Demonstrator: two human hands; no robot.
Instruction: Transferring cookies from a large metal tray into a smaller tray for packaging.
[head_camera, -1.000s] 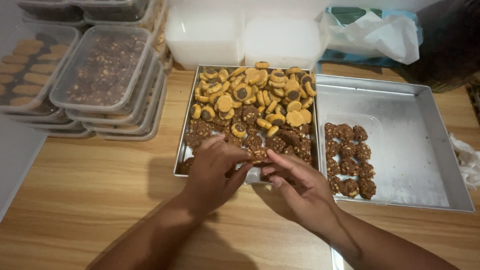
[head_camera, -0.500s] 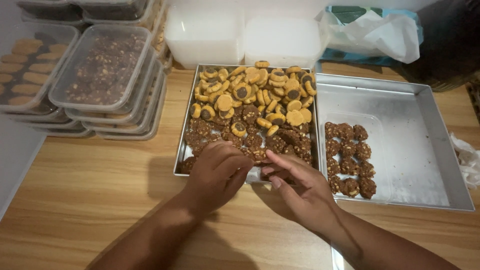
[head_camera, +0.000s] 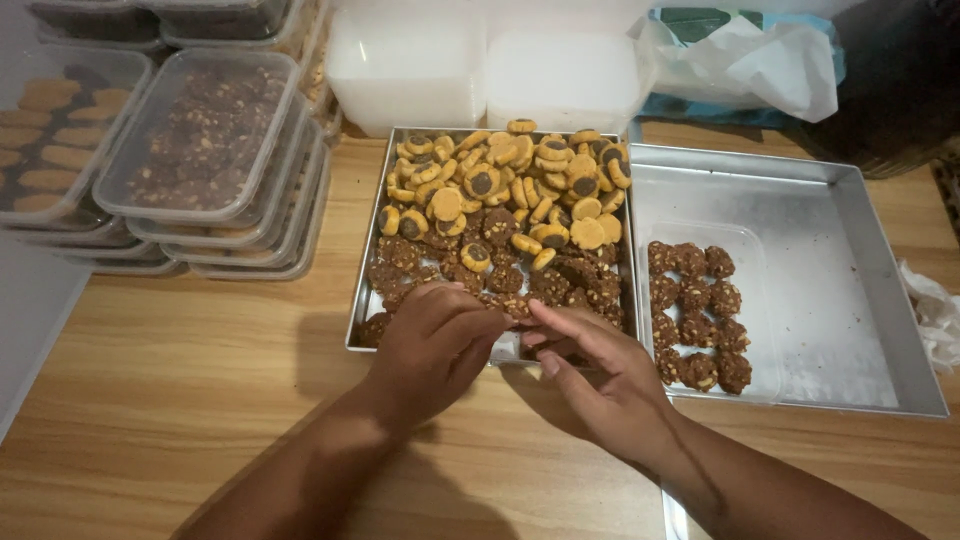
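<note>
cookie (head_camera: 516, 306), a dark nutty one, sits pinched between the fingertips of both hands at the near edge of the metal tray (head_camera: 362, 300), just above the other brown cookies (head_camera: 560, 280) piled in the tray's front half. left hand (head_camera: 432, 345) curls over it from the left, fingers bent and pressed together around it; right hand (head_camera: 590, 370) meets it from the right, thumb and first fingers closed on the same piece, the rest loosely curled. such cookies look crumbly, so a light grip at the sides, not a squeeze across the top, seems the safe way to handle it, and lifting it straight up would keep the neighbours from being dragged off the tray's low rim.

behind the brown pile lie yellow cookies with dark centres (head_camera: 500, 180). to the right, touching the first tray, a larger steel pan (head_camera: 800, 200) holds a clear plastic box (head_camera: 760, 300) with neat rows of packed brown cookies (head_camera: 698, 315). stacked lidded boxes (head_camera: 200, 150) of cookies stand to the left on the wooden table (head_camera: 180, 380).
</note>
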